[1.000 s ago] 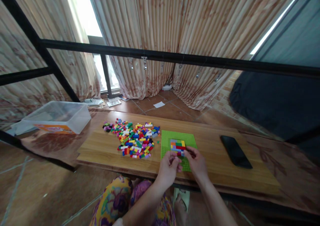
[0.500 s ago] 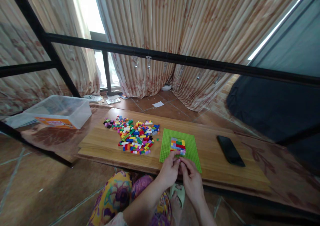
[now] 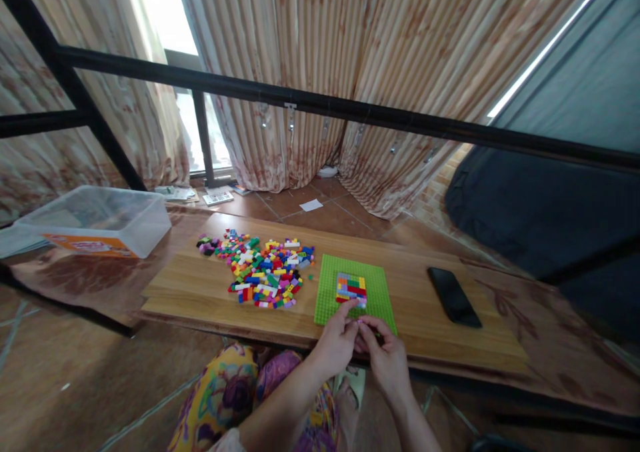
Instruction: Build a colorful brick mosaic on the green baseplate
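Note:
Just in front of me, my left hand [image 3: 336, 343] and my right hand [image 3: 386, 357] meet at the near edge of a green studded baseplate [image 3: 326, 291]. The thumb and fingertips of the right hand pinch a tiny pink brick [image 3: 359, 321]. Curled fingers of the left hand press in beside it, but what they hold is hidden. The left index finger stretches toward a flat block of joined coloured bricks [image 3: 352, 285] on the baseplate, overlapping its near edge in view.
Left of the baseplate spreads a pile of loose toy bricks [image 3: 270, 272] on the wooden board [image 3: 185, 292]. A black phone [image 3: 454, 297] lies to the right. At far left stands a clear plastic bin [image 3: 115, 222]. A black metal bar [image 3: 320, 104] crosses beyond the board.
The view has shifted slightly, so the board and bricks appear a little further left. Both hands stay together at the baseplate's near edge with almost the same grip.

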Demonstrator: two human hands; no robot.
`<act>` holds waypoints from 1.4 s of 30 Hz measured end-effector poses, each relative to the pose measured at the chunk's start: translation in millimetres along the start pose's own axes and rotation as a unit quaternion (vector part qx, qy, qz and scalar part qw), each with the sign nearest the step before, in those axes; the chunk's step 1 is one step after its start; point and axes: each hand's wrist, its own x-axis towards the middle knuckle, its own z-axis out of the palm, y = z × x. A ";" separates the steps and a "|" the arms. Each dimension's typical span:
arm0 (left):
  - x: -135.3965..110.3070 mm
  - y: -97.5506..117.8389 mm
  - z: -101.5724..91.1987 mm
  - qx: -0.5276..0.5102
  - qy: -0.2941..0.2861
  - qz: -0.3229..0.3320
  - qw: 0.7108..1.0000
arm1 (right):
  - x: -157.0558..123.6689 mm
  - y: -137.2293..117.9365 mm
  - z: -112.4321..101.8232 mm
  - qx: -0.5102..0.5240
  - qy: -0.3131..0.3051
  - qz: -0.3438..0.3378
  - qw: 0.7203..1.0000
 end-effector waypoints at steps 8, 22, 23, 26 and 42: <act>3.0 -2.3 0.2 0.016 0.038 -0.014 0.999 | 18.3 -1.1 -10.4 -0.100 0.084 -0.003 0.991; 1.7 -8.5 -0.2 0.171 -0.035 -0.002 0.985 | 38.6 12.0 -7.4 -0.175 0.088 -0.030 0.980; 1.6 -8.5 -0.4 0.180 -0.037 -0.001 0.983 | 38.8 11.6 -7.6 -0.185 0.093 -0.030 0.978; 1.5 -8.2 -1.0 0.201 -0.033 -0.001 0.979 | 39.5 8.4 -8.7 -0.225 0.093 -0.025 0.970; -0.8 -7.5 -1.0 0.216 -0.022 0.035 0.976 | 45.6 1.3 -5.7 -0.226 0.081 -0.029 0.970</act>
